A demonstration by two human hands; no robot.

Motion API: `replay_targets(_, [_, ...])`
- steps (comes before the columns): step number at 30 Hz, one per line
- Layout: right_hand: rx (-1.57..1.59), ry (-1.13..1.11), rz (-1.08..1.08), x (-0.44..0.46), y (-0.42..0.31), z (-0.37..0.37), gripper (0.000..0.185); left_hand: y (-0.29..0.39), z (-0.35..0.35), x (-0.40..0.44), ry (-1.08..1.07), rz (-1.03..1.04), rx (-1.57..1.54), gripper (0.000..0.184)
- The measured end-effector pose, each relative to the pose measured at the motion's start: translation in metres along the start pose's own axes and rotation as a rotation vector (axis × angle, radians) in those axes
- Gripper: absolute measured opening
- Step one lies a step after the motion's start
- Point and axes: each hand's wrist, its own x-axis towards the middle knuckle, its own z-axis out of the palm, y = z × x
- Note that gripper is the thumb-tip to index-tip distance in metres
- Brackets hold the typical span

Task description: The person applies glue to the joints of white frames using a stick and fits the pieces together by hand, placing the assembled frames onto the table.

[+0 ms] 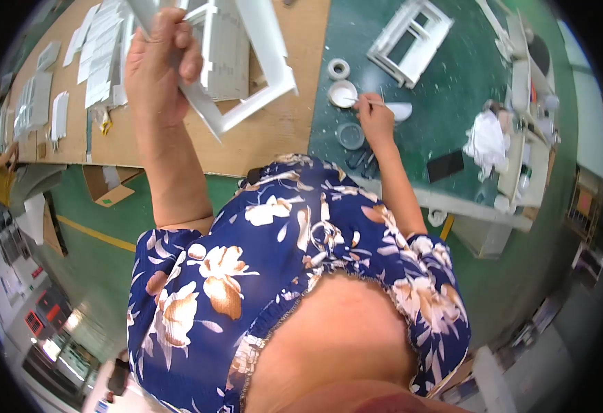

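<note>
Left hand point(160, 62) clamps the white frame point(263, 48), raised above the bench point(291, 127). Right hand point(377, 122) pinches a thin stick point(378, 102) at the open cup point(342, 94). I'd wipe excess on the rim, tilt gently, and avoid flexing the frame.

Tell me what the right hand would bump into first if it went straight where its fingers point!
Probably the open round tub of white stuff. The right hand holds a thin stick that points there too. I can't tell how high the hand is, so it might pass above.
</note>
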Motion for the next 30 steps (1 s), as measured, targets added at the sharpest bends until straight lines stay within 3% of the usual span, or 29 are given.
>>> replay_targets(4, [0.229, 0.094, 0.036, -0.009, -0.036, -0.015, 0.018, 0.008, 0.007, -0.003, 0.059, 0.017, 0.027, 0.022])
replay_targets(6, [-0.009, -0.029, -0.001, -0.008, -0.020, -0.012, 0.017, 0.014, 0.015, -0.007, 0.092, 0.010, 0.046, 0.020])
replay_targets(8, [0.002, -0.070, 0.039, -0.008, -0.027, -0.019, 0.018, 0.007, 0.018, 0.002, 0.124, 0.023, 0.057, 0.019])
replay_targets(9, [0.085, -0.006, 0.039, -0.010, -0.041, -0.027, 0.018, -0.006, 0.015, 0.011, -0.190, 0.115, -0.386, 0.018])
replay_targets(11, [0.226, 0.076, 0.045, -0.013, -0.074, -0.045, 0.019, -0.002, 0.018, 0.007, -0.502, 0.216, -0.824, 0.018])
replay_targets(13, [0.395, 0.168, -0.013, -0.016, -0.096, -0.063, 0.020, 0.028, 0.035, -0.016, 0.196, 0.014, 0.129, 0.019])
replay_targets(14, [0.474, 0.205, -0.070, -0.018, -0.108, -0.073, 0.021, 0.018, 0.030, -0.010, 0.206, 0.012, 0.125, 0.019])
replay_targets(15, [0.554, 0.243, -0.125, -0.022, -0.120, -0.082, 0.021, -0.001, 0.020, 0.002, -0.090, 0.267, -0.132, 0.019])
replay_targets(17, [0.601, 0.286, -0.238, -0.031, -0.145, -0.098, 0.023, -0.010, 0.023, 0.006, -0.386, 0.515, -0.391, 0.019])
replay_targets(19, [0.655, 0.292, -0.287, -0.038, -0.162, -0.101, 0.023, -0.001, 0.043, -0.002, -0.403, 0.371, -0.659, 0.020])
replay_targets(20, [0.703, 0.259, -0.418, -0.040, -0.170, -0.099, 0.025, 0.001, 0.049, -0.004, -0.404, 0.320, -0.749, 0.020])
replay_targets(21, [0.750, 0.225, -0.551, -0.041, -0.176, -0.097, 0.026, 0.002, 0.051, -0.005, -0.416, 0.354, -0.758, 0.021])
replay_targets(24, [0.628, 0.077, -0.637, -0.040, -0.189, -0.095, 0.027, 0.002, 0.058, -0.004, -0.434, 0.436, -0.756, 0.021])
replay_targets(30, [0.554, 0.067, -0.691, -0.037, -0.200, -0.077, 0.014, -0.001, 0.054, -0.002, -0.469, 0.512, -0.678, 0.022])
